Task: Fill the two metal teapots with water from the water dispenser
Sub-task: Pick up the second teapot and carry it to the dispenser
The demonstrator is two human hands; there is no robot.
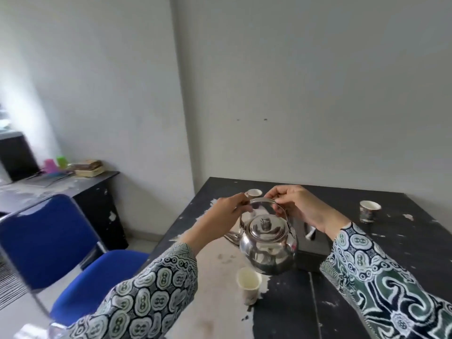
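A shiny metal teapot point(267, 245) with its lid on hangs just above the worn black table point(367, 241), spout pointing left. Both hands grip its arched handle at the top: my left hand point(226, 214) on the left end, my right hand point(296, 204) on the right end. Only this one teapot is in view. No water dispenser shows in the frame.
Three paper cups stand on the table: one in front of the teapot point(249, 285), one behind it point(253, 192), one at the far right point(369, 210). A black box point(314, 250) sits right of the teapot. A blue chair point(61, 245) and a cluttered desk point(61, 184) are to the left.
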